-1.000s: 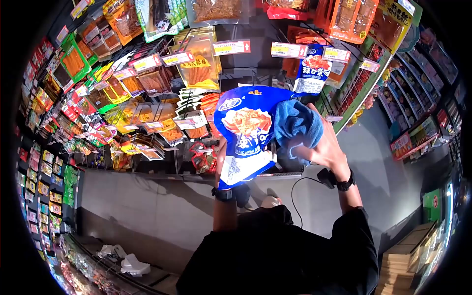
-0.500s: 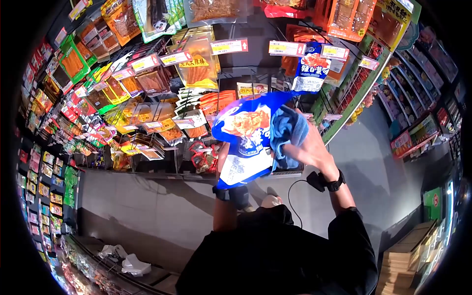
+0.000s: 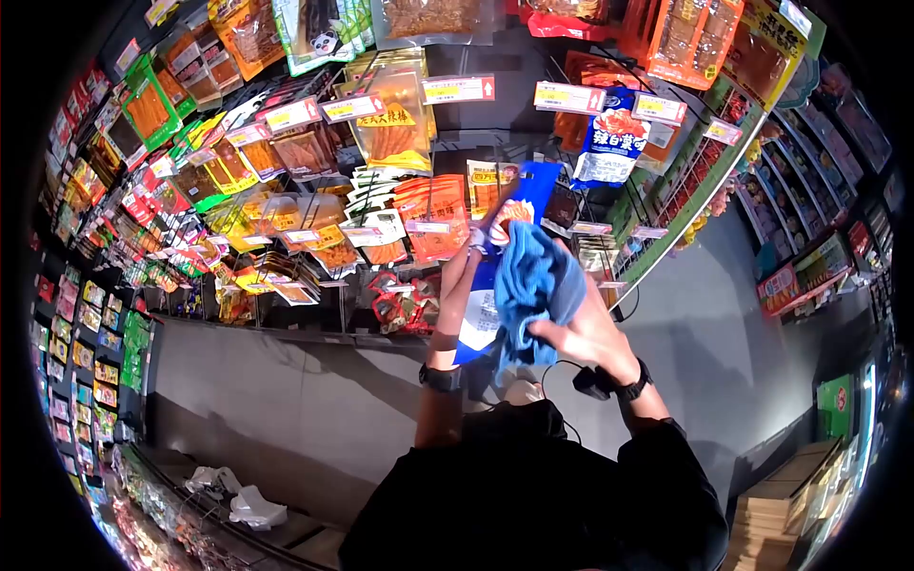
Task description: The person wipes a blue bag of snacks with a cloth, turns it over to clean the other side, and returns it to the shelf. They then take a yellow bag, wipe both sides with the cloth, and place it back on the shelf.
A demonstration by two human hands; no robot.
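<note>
A blue and white food packet is held upright in front of me, seen at a steep angle. My left hand grips its left side. A crumpled blue cloth covers much of the packet's right part, and my right hand is closed on it, pressing it against the packet. A similar blue packet hangs on the rack beyond, at the upper right.
Hooks with many snack packets fill the rack ahead, with price tags in front. Shelves stand at the right. White plastic bags lie at the lower left, cardboard boxes at the lower right. A black cable hangs near my right wrist.
The packet has turned from facing me to nearly edge-on. The cloth has moved left and down across it with my right hand, and now hides more of the front.
</note>
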